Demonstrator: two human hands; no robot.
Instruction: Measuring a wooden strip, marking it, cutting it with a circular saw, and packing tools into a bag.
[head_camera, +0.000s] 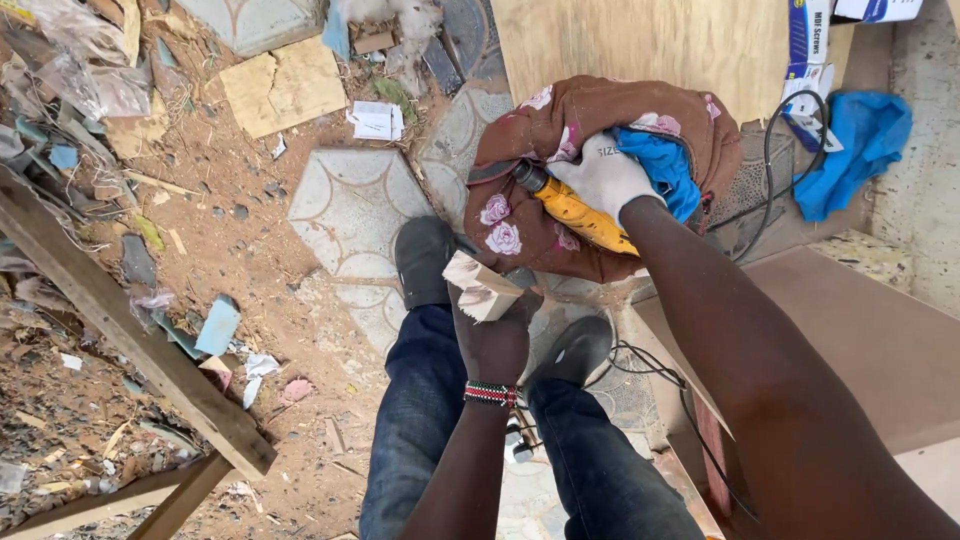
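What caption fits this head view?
Gloved right hand grips a yellow power tool; left hand holds a wood block.

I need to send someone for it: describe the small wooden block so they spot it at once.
Start at the brown flowered cloth bundle lying on the patterned paving. Just below it, the left hand, with a beaded wristband, grips the wooden block. It is a pale, bare wedge-shaped offcut, unlike the yellow power tool in the gloved right hand.

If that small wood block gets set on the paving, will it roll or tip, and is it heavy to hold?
The wood block has flat faces, so it should sit without rolling. It is pinched in the left hand alone, so probably light. One face looks slanted, so it may rock on uneven paving.
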